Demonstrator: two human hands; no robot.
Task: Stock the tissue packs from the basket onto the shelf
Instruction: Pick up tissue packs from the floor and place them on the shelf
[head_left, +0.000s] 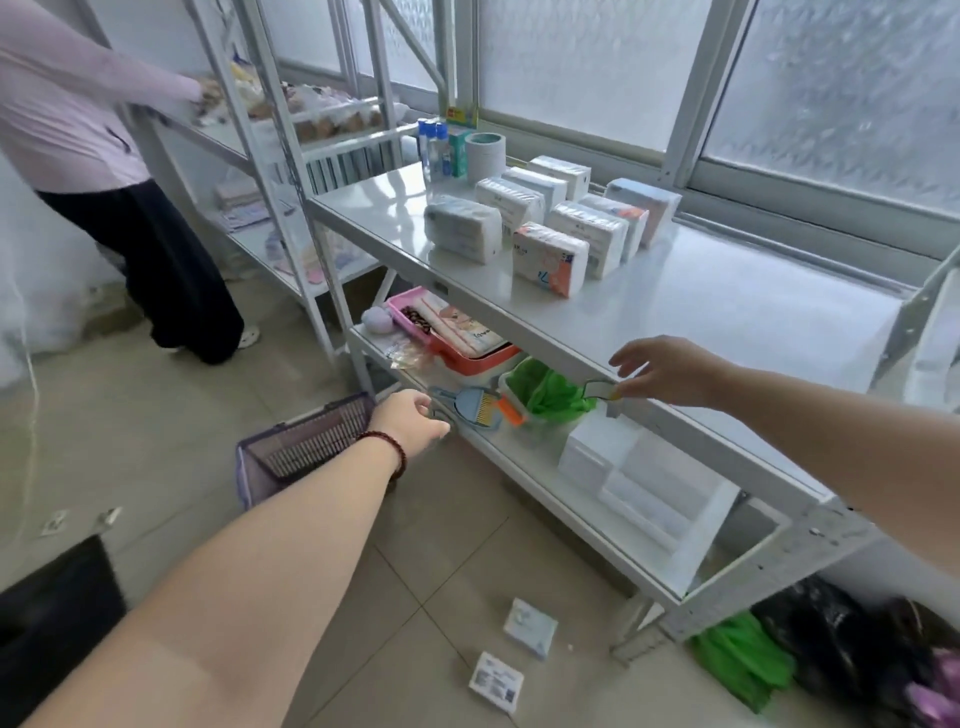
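Several tissue packs (550, 228) stand in rows on the white top shelf (727, 312), toward its far left end. A purple wire basket (296, 452) sits on the floor by the shelf's left leg; I cannot see into it. My left hand (410, 423), with a bead bracelet on the wrist, hangs just right of the basket, fingers loosely curled, nothing in it. My right hand (670, 371) hovers at the front edge of the top shelf, fingers spread and empty, near a small label tag (602, 388). Two small packs (530, 626) lie on the floor tiles.
The lower shelf (524, 457) holds a pink tray, a blue dustpan with brush, green bags and white boxes. Another person (78, 156) in a pink top stands at a second rack at the far left. Dark and green bags (810, 639) lie under the shelf's right end.
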